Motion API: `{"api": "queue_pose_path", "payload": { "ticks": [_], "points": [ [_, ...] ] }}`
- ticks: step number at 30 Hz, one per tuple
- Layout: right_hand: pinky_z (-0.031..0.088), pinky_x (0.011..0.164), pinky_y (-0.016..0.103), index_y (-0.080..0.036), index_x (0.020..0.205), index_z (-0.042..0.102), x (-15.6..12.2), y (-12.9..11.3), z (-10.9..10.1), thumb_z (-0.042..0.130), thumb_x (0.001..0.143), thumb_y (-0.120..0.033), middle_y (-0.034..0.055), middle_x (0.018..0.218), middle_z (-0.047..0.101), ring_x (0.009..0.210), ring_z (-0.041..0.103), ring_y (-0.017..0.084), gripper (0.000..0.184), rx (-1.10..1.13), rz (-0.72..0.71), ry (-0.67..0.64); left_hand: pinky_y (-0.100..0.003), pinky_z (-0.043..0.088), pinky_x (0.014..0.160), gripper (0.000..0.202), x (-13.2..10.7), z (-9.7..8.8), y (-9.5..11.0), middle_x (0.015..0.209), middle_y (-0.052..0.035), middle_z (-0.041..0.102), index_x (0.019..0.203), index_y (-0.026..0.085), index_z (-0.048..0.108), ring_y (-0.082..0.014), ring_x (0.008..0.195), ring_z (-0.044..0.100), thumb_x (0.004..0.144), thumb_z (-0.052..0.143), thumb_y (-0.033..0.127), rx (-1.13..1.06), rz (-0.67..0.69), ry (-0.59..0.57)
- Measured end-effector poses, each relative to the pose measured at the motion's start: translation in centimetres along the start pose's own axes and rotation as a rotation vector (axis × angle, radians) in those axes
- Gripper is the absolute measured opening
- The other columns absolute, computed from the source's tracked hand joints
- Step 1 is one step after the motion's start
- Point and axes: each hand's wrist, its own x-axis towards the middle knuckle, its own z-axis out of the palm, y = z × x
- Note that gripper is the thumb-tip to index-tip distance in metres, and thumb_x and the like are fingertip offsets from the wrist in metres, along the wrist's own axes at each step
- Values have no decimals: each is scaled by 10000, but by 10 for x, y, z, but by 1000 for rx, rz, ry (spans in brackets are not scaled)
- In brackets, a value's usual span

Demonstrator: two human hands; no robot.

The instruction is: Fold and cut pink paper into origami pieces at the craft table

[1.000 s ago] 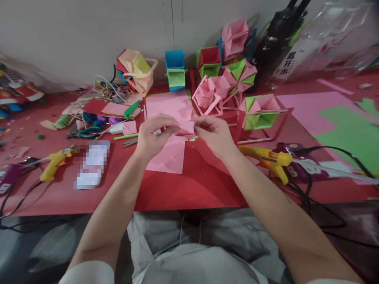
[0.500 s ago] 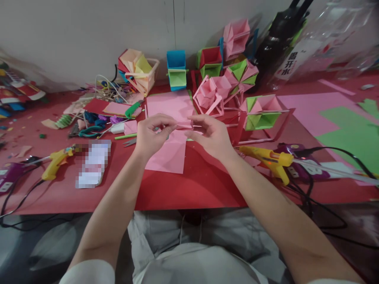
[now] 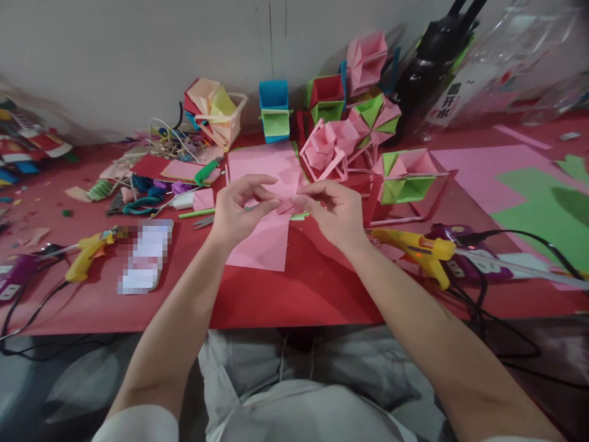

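A small folded piece of pink paper [image 3: 286, 206] is held up between my two hands, above the table. My left hand [image 3: 242, 207] pinches its left end between thumb and fingers. On the other end, my right hand [image 3: 332, 207] closes thumb and forefinger on the paper. Fingertips cover part of the piece, so its full shape is hidden. Beneath the hands lie larger pink sheets [image 3: 262, 245] on the red table. Scissors [image 3: 203, 222] with their blades showing and a green strip [image 3: 196, 213] lie just left of my left wrist.
Yellow glue guns rest at left [image 3: 87, 256] and right [image 3: 421, 248], trailing black cables. A phone [image 3: 146, 255] lies left. Folded paper models [image 3: 324, 147], a blue-green one [image 3: 274, 110] and a dark bottle [image 3: 426, 67] stand behind. Green paper [image 3: 543, 209] lies right.
My right thumb and fingers have moved in and closed on the right side of the pink paper. The piece has tilted and sits slightly lower. My left hand has barely shifted.
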Motion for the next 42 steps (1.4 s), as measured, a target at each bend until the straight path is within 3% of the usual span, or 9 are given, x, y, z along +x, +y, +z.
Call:
{"api": "queue_pose_path", "payload": {
  "ticks": [6,11,15,21,27,31,34,38,42],
  "points": [
    [580,713,289,-224,844,770,2,-1,-2,822,800,-461,4,822,762,753,700,152,247,73,17,7,-266,590,738,413,2,0,-2,817,-1,730,1116,206,670,-144,769,729,758,862,281,-53,39,10],
    [589,723,311,-237,839,767,2,-2,-4,813,795,-503,8,828,760,760,702,165,274,63,42,22,-256,559,760,282,3,-2,1,976,-43,751,1009,213,749,-139,854,694,762,859,291,14,41,-45],
    [590,731,328,-245,827,766,0,-4,-2,788,809,-534,16,827,761,775,701,179,291,41,53,-32,-270,525,687,163,2,0,7,862,-56,749,840,201,774,-151,780,664,806,815,355,128,-2,-48],
    [577,696,303,-236,852,779,0,-2,1,798,807,-509,14,814,761,735,684,160,278,45,105,-48,-263,490,607,206,0,3,2,698,-22,688,722,181,693,-134,646,605,829,766,341,141,-87,-22],
    [578,716,300,-212,917,766,3,8,1,835,760,-503,21,838,752,786,696,165,338,178,213,-89,-241,494,552,234,1,6,1,654,-4,628,763,176,650,-110,572,589,858,744,368,19,-154,34],
    [559,672,296,-211,877,768,4,11,-1,801,792,-506,5,765,716,710,655,150,309,134,209,-71,-240,527,556,216,0,7,4,654,-13,645,793,168,645,-120,577,632,846,754,346,-102,-243,-68],
    [566,722,316,-233,932,793,4,9,-4,771,834,-464,10,834,752,761,672,164,252,84,196,-95,-239,539,574,191,0,9,4,725,-24,676,831,163,657,-125,622,653,822,764,320,-123,-297,-134],
    [573,845,364,-252,992,805,4,7,-5,748,867,-438,33,977,791,909,712,202,231,70,151,-229,-238,550,642,250,0,9,0,880,-52,718,957,163,699,-122,721,659,814,781,351,-54,-254,-173],
    [582,798,338,-233,1106,759,1,10,-2,799,812,-470,47,967,764,909,704,196,380,83,174,-189,-228,518,566,232,0,7,-5,749,-25,687,878,169,692,-103,609,617,828,778,379,-32,-251,-145]
  ]
}}
